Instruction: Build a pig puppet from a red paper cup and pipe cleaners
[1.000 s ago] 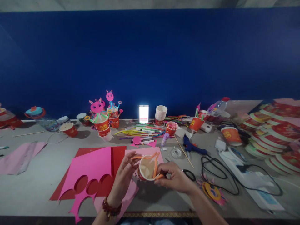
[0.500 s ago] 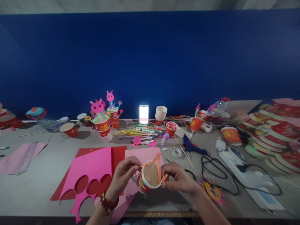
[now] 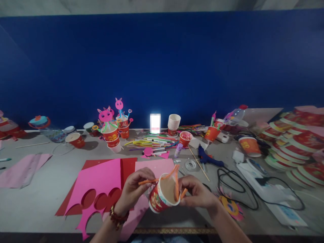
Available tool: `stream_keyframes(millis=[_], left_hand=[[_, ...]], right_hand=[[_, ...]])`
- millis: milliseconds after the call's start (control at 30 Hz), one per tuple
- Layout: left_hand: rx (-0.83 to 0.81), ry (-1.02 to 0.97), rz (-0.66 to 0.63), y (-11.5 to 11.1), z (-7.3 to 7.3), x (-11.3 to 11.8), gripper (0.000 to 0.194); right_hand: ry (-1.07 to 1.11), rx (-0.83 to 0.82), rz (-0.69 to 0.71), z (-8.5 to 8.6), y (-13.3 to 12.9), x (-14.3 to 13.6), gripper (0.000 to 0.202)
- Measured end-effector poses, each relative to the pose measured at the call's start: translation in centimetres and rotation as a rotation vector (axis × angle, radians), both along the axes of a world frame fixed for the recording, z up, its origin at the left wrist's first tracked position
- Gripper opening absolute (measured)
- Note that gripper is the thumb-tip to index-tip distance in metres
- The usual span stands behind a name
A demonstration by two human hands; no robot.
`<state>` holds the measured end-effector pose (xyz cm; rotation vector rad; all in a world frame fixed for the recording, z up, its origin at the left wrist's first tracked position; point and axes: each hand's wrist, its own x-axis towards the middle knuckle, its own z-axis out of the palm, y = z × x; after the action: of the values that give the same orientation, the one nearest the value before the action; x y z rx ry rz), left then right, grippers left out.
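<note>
1 red-and-white paper cup (image 3: 158,199) tilts at centre, rim gripped by the right hand (image 3: 196,193); the left hand (image 3: 136,185) pinches a thin bent orange strip (image 3: 176,182). Strip-fitting seems underway, calling for steadiness.

this looks like a craft workspace: a long grey bench (image 3: 37,209) before a blue panel (image 3: 162,67) carries a glue gun (image 3: 209,158), a tape roll (image 3: 186,164), coloured pipe cleaners (image 3: 146,141), a cut-out pink sheet (image 3: 103,177), stacked paper cups (image 3: 174,123) and pink-faced cup figures (image 3: 110,135).
</note>
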<state>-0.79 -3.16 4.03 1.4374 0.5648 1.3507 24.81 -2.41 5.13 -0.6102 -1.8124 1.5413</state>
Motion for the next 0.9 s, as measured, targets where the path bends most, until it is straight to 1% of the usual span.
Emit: stream_keyframes(millis=[100,200,300,333,367,467,533,633,700,767,833,867,900], left_hand=[[0.026,-0.010,0.009,0.0,-0.2,0.4,0.009],[0.023,-0.030,0.024,-0.3,-0.3,0.6,0.009],[-0.065,-0.009,0.026,-0.4,-0.3,0.6,0.011],[-0.113,-0.004,0.008,-0.5,-0.3,0.5,0.017],[-0.159,-0.007,-0.024,-0.4,-0.3,0.5,0.028],[-0.252,-0.052,-0.160,-0.2,-0.5,0.5,0.066],[-0.287,-0.080,-0.203,0.0,-0.8,0.6,0.076],[-0.304,-0.109,-0.164,0.3,-1.2,0.7,0.075],[-0.293,-0.112,-0.144,0.3,-1.0,0.6,0.072],[-0.264,-0.065,-0.185,0.3,-0.6,0.1,0.063],[-0.201,0.026,-0.242,0.4,0.0,-0.4,0.048],[-0.167,0.068,-0.244,0.4,0.3,-0.6,0.042],[-0.143,0.103,-0.218,0.4,0.6,-0.8,0.036]], right_hand=[[0.010,0.008,0.021,0.2,0.0,0.1,0.044],[0.003,0.008,0.002,0.4,-0.1,0.1,0.045],[-0.005,-0.010,-0.039,0.6,-0.1,0.0,0.046],[-0.010,-0.020,-0.050,0.7,-0.1,-0.1,0.047],[-0.018,-0.032,-0.056,0.7,-0.1,-0.2,0.047],[-0.038,-0.070,-0.058,0.9,-0.1,-0.5,0.045],[-0.055,-0.092,-0.055,1.0,-0.1,-0.7,0.044],[-0.113,-0.091,-0.068,1.0,0.0,-0.8,0.045],[-0.140,-0.072,-0.070,0.9,0.1,-0.8,0.045],[-0.128,-0.063,-0.056,0.6,0.1,-0.7,0.046],[-0.093,-0.068,-0.048,0.4,0.2,-0.4,0.048],[-0.079,-0.070,-0.048,0.3,0.3,-0.3,0.049],[-0.072,-0.069,-0.050,0.2,0.3,-0.3,0.048]])
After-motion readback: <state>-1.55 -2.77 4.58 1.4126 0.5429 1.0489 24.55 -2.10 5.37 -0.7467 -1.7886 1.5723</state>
